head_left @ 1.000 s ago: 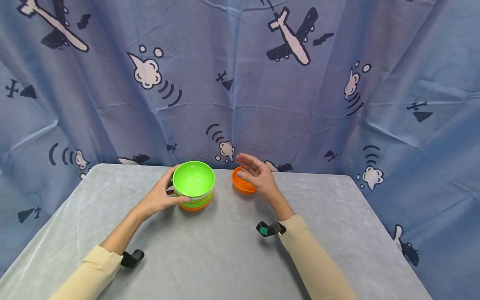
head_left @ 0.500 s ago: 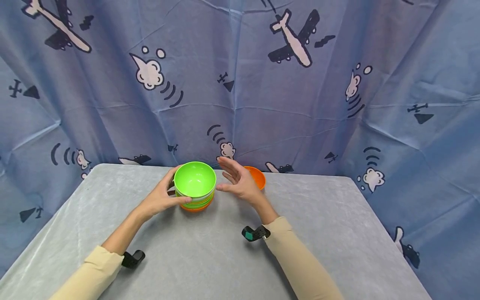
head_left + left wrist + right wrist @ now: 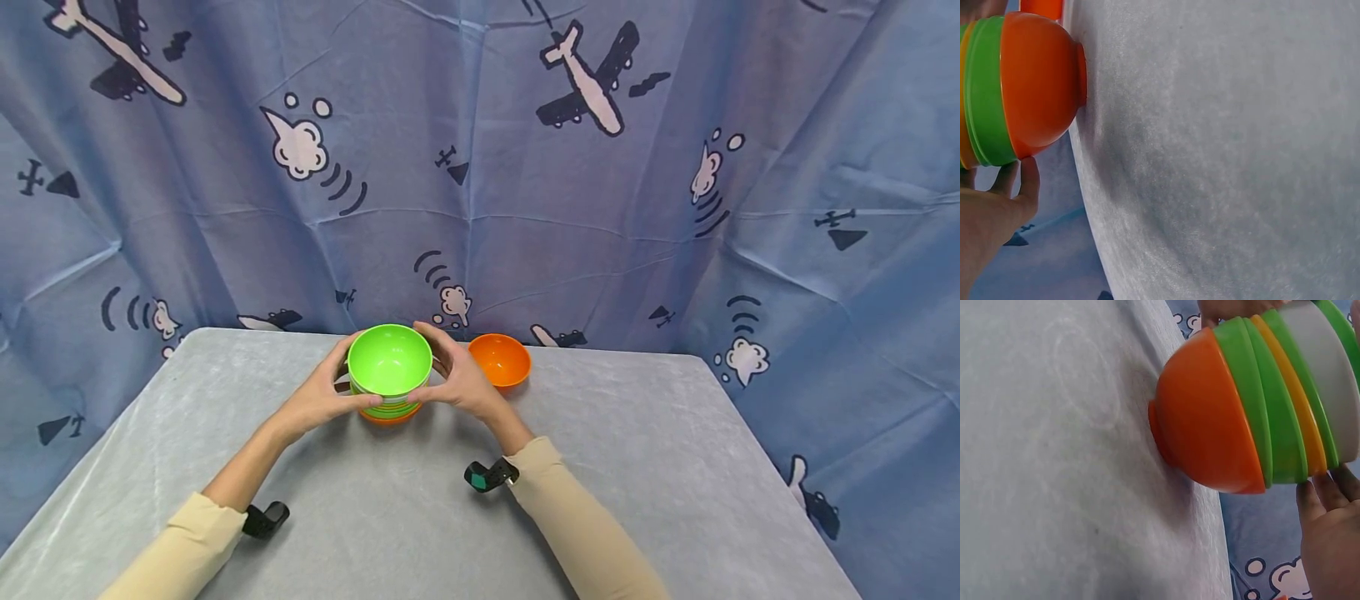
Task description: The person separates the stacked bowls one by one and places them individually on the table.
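Observation:
A stack of nested bowls (image 3: 390, 362) stands upright near the far edge of the table, its top bowl bright green. The right wrist view shows its layers: an orange bowl (image 3: 1200, 419) at the bottom, then green, yellow and whitish ones (image 3: 1329, 381) above. My left hand (image 3: 318, 396) grips the stack from the left, thumb in front and fingers behind. From the opposite side my right hand (image 3: 465, 379) holds it too, fingertips (image 3: 1311, 497) against the middle layers. The bottom bowl's foot is right at the tabletop.
A single orange bowl (image 3: 501, 362) stands just right of the stack, behind my right hand. The grey cloth-covered table (image 3: 435, 517) ends close behind both. Beyond it hangs a blue curtain (image 3: 480, 167) with printed airplanes.
My right hand has moved left from in front of the single orange bowl to the stack and taken hold of its right side. My left hand has kept its grip.

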`<state>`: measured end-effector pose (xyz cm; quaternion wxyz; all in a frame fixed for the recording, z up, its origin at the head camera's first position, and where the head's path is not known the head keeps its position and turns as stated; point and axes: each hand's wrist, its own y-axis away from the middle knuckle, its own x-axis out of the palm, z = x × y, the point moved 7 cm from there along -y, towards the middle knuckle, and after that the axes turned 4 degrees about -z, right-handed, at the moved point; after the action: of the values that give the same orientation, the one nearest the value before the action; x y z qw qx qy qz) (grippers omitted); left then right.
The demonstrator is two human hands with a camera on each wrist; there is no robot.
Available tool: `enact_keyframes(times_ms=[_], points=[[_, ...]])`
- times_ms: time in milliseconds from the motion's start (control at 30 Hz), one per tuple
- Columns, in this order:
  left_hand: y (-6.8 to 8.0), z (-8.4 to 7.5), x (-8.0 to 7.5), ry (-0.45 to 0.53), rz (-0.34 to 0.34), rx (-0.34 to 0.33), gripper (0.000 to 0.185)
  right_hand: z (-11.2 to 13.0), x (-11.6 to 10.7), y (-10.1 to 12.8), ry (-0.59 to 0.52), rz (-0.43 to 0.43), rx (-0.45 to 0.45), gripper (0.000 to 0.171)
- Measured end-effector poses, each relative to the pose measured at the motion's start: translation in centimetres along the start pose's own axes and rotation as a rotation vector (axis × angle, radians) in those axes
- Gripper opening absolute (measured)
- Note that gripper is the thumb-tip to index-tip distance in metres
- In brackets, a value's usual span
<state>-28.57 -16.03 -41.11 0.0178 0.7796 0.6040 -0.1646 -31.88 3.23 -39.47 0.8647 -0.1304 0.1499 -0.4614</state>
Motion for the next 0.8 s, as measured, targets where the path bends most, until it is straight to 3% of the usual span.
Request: enact_keyframes(times_ms=[200, 800], points=[[-0.06, 0.04, 0.06, 0.005, 0.003, -0.002, 0.096, -0.2, 0.39, -0.23, 0.057, -0.011, -0.018, 0.097], [-0.05, 0.04, -0.07, 0.013, 0.017, 0.023, 0.099, 0.03, 0.09, -0.18, 0.086, -0.042, -0.047, 0.092]])
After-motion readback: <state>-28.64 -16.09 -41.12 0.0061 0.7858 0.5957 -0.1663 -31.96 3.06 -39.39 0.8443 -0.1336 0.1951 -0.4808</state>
